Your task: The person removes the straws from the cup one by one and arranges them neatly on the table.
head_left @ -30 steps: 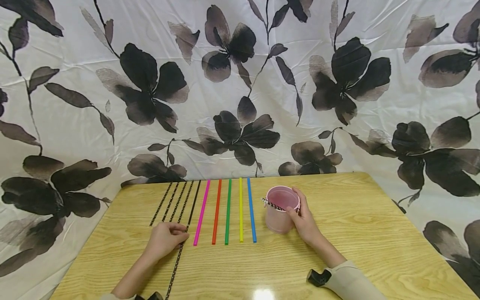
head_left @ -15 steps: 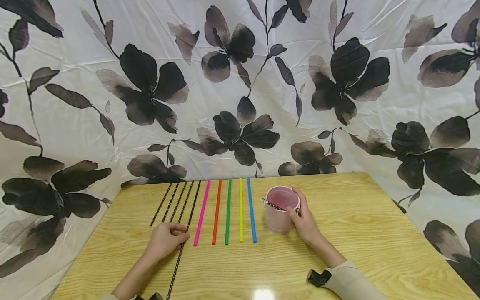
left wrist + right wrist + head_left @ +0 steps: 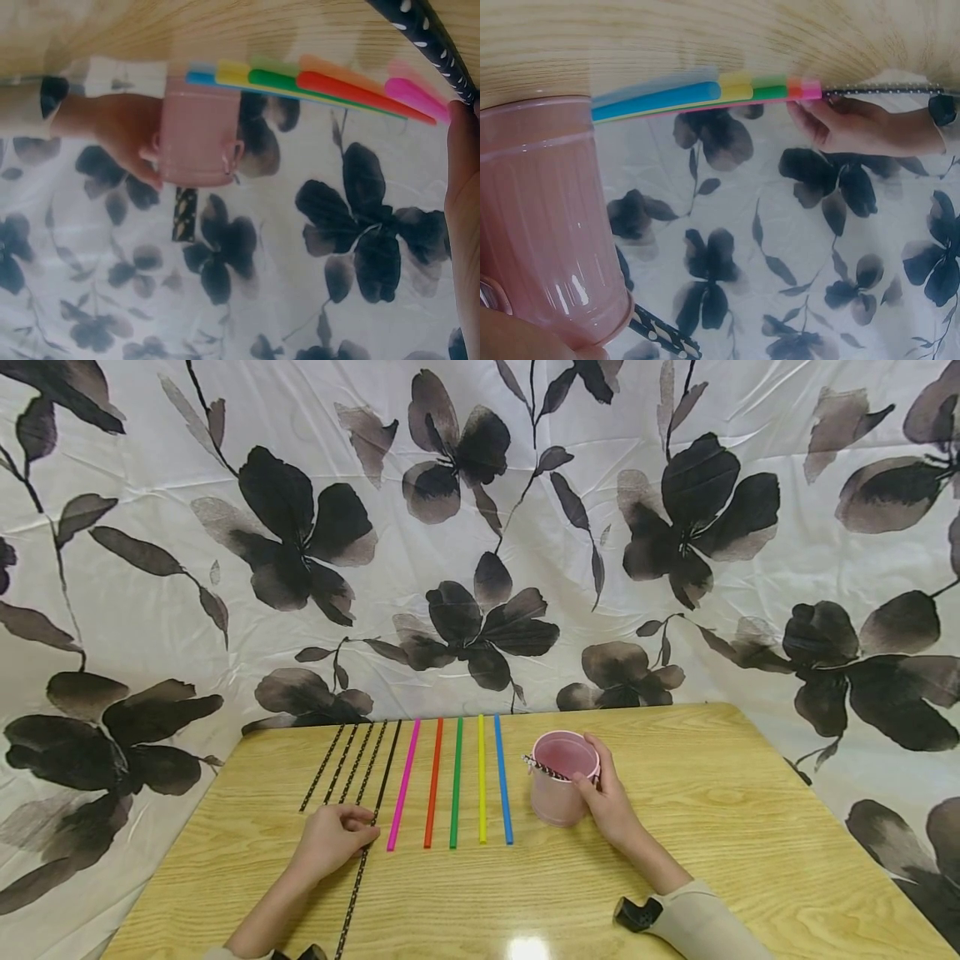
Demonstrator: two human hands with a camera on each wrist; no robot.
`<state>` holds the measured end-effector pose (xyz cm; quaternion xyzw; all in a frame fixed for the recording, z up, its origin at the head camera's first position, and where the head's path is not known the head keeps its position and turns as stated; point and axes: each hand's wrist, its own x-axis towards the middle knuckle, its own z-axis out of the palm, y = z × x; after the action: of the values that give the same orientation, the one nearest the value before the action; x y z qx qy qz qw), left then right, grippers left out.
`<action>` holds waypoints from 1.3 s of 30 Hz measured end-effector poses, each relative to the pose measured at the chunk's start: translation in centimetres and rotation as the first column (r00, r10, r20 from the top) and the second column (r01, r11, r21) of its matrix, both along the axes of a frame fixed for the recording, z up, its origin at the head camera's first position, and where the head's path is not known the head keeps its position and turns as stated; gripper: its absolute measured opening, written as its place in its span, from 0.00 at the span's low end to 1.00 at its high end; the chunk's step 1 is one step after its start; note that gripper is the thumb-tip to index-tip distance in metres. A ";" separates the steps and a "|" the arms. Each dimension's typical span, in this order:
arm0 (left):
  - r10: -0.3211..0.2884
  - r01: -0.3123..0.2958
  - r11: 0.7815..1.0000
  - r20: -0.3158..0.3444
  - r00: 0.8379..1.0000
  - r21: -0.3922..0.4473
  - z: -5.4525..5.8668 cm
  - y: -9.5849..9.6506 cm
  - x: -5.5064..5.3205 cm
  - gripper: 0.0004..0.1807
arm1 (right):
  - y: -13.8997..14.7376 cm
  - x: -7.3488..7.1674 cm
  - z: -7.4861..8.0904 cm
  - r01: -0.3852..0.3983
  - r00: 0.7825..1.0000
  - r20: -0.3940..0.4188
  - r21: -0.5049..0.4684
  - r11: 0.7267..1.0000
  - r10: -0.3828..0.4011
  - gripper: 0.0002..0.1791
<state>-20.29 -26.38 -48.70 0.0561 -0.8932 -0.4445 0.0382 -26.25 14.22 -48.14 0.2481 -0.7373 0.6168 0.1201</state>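
Note:
My left hand (image 3: 335, 843) rests low over the table, thumb and fingertips pinching a black straw with white marks (image 3: 351, 902). That straw runs toward the table's near side; beyond the fingertips a plain dark straw (image 3: 387, 767) lies in line with it. The meeting of the two is hidden by the fingers. In the left wrist view the marked straw (image 3: 424, 37) reaches down to the thumb. My right hand (image 3: 611, 802) grips a small pink bucket (image 3: 558, 802) at its right side, thumb over the rim. A black-and-white patterned piece (image 3: 547, 768) lies across the bucket's mouth and pokes past the rim.
Between the hands lie a magenta straw (image 3: 403, 787), a red straw (image 3: 433, 785), a green straw (image 3: 456, 785), a yellow straw (image 3: 482, 781) and a blue straw (image 3: 503, 781). Several dark patterned straws (image 3: 322, 768) lie farther left. A flowered cloth (image 3: 465, 527) hangs behind the wooden table (image 3: 697, 777).

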 end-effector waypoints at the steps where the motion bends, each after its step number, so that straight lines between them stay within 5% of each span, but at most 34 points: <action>1: -0.002 0.002 1.000 -0.001 1.000 0.000 0.0 0.0 0.0 0.13 | 0.0 0.0 0.1 0.000 1.000 0.001 0.002 1.000 0.000 0.31; 13: -0.025 0.025 0.998 -0.005 1.000 0.062 0.4 -0.5 0.0 0.13 | -0.7 1.8 2.7 -0.013 1.000 0.013 -0.009 1.000 0.013 0.31; 18: -0.078 0.083 0.993 -0.061 0.995 0.081 2.4 -0.4 -0.2 0.12 | -0.7 2.0 3.0 -0.014 1.000 0.018 -0.007 1.000 0.014 0.31; 22: -0.167 0.179 0.977 -0.109 0.980 0.115 5.0 1.7 -0.2 0.11 | -0.7 2.0 3.0 -0.009 1.000 0.030 -0.001 1.000 0.009 0.31; 27: -0.279 0.307 0.939 -0.174 0.944 0.156 9.0 6.3 0.3 0.07 | -0.6 2.1 3.0 -0.003 0.999 0.037 0.001 1.000 0.003 0.31; 30: -0.330 0.365 0.915 -0.203 0.922 0.173 10.4 8.8 0.2 0.07 | -0.6 2.1 3.0 -0.008 0.999 0.032 -0.001 1.000 0.008 0.31; 39: -0.460 0.526 0.808 -0.274 0.845 0.267 10.7 14.0 -1.4 0.11 | -0.7 1.9 3.0 -0.006 1.000 0.018 -0.001 1.000 0.006 0.31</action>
<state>-21.70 -12.37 -37.96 -0.2172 -0.7807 -0.5859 -0.0014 -24.36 13.51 -45.17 0.2449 -0.7373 0.6196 0.1118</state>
